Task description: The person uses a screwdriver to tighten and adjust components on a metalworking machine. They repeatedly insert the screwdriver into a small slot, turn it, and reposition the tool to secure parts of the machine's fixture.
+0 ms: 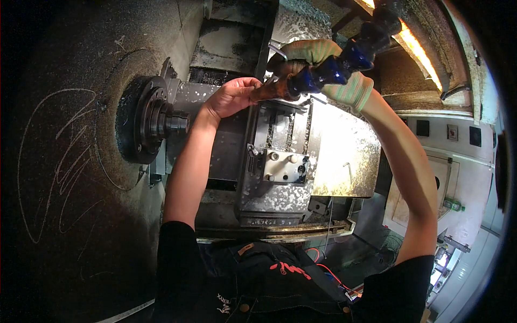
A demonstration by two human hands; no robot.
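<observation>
My left hand [232, 98] is bare, with thumb and fingers pinched together near the tool slide. Its fingertips meet the tip of a segmented coolant hose [323, 74], blue with an orange-brown nozzle, in this picture. Whether they touch the nozzle or grip something behind it, I cannot make out. On my right hand [350, 89] is a green and orange striped knit glove. The hose crosses in front of that hand and hides part of it. A bent metal rod like a hex key [277, 51] sticks out by the gloved fingers, which are curled round it.
The dark round spindle [144, 119] of a lathe juts from the wall at left. Below my hands lies the metal slide [274, 199] with a pale block [284, 167] bolted on. Right of it, a thin bent key [349, 171] rests on a bright metal cover [334, 185]. A lamp [420, 56] glows above.
</observation>
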